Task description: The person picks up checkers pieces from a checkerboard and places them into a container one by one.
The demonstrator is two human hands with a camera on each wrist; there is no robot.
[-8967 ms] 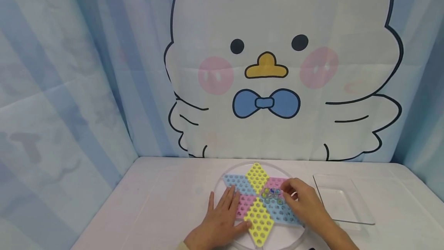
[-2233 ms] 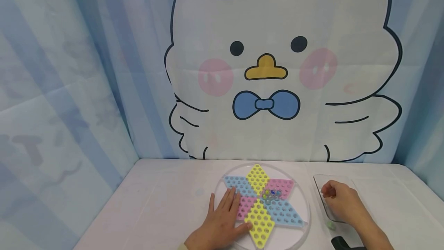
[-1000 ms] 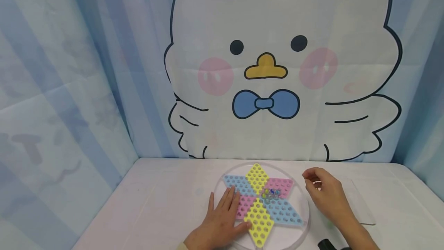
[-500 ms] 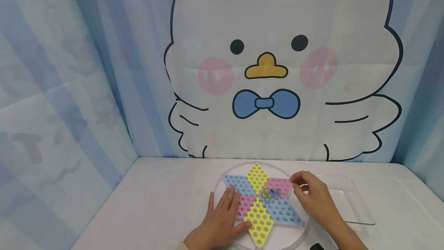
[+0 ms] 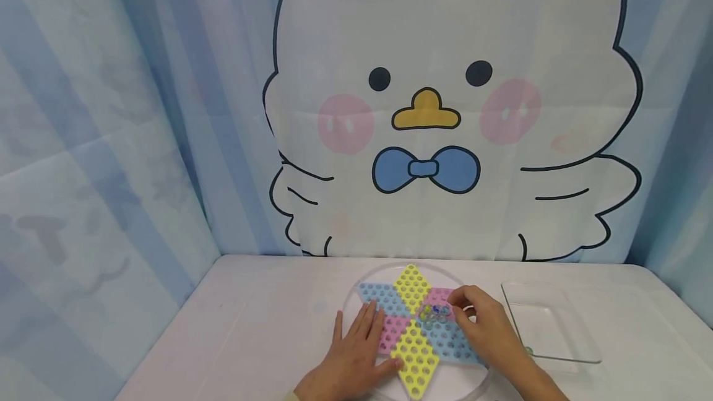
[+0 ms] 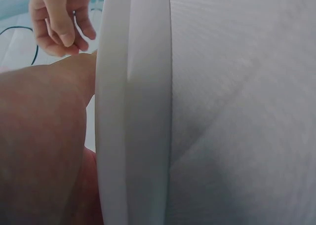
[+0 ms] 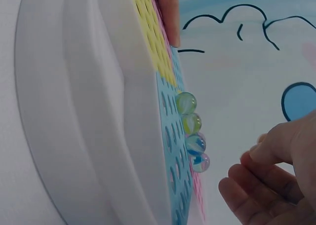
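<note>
A round white Chinese checkers board [image 5: 359, 296] bears a star of yellow, pink and blue perforated sections. My left hand [image 5: 356, 348] lies spread over its left side, thumb on the near yellow point [image 5: 416, 354]. Several glass marbles [image 5: 434, 313] sit in holes right of the centre; in the right wrist view, green-yellow and blue marbles [image 7: 191, 124] stand in a row. Beside this row is my right hand [image 5: 487, 323], thumb and index fingertips together, over the right pink section [image 5: 439, 295]. I cannot tell whether a marble is between these fingertips.
A clear plastic tray [image 5: 582, 327] stands on the white table [image 5: 250, 327] to the right of the board. One greenish marble [image 5: 529, 350] shows at its near left corner. A curtain [image 5: 345, 215] with a cartoon bird hangs behind the table.
My right hand has moved left from the clear tray, past the board's right edge, to the marbles near the centre. The left hand stays in place on the board.
</note>
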